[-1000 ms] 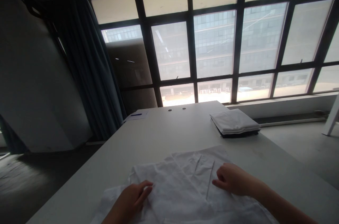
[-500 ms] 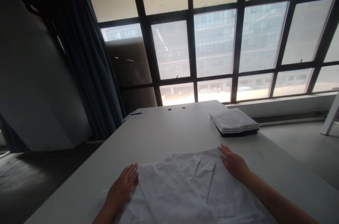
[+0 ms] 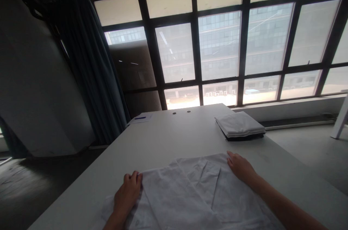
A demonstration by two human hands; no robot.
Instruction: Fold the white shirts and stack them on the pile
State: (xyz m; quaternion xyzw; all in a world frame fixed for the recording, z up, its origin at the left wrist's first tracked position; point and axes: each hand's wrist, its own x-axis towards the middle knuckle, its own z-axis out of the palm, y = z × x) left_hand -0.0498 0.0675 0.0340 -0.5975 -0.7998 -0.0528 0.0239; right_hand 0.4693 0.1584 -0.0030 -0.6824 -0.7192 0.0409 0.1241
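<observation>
A white garment lies spread at the near end of the table, its panels overlapping in slanting folds. It looks like a shirt or coat; its exact kind I cannot make out. My left hand is closed on the far left corner, fingers curled over the edge. At the opposite corner my right hand pinches the cloth between thumb and fingers. The garment's near part runs out of the bottom of the view.
The white table reaches toward the windows. A folded stack of white cloth, dark underneath, sits by its right edge. Paper with a blue pen lies at the far left. A dark blue curtain hangs beyond the left side.
My left hand's fingers have curled in from a flatter pose onto the garment's corner. My right hand's fingers have drawn together on the other corner. The garment has barely shifted.
</observation>
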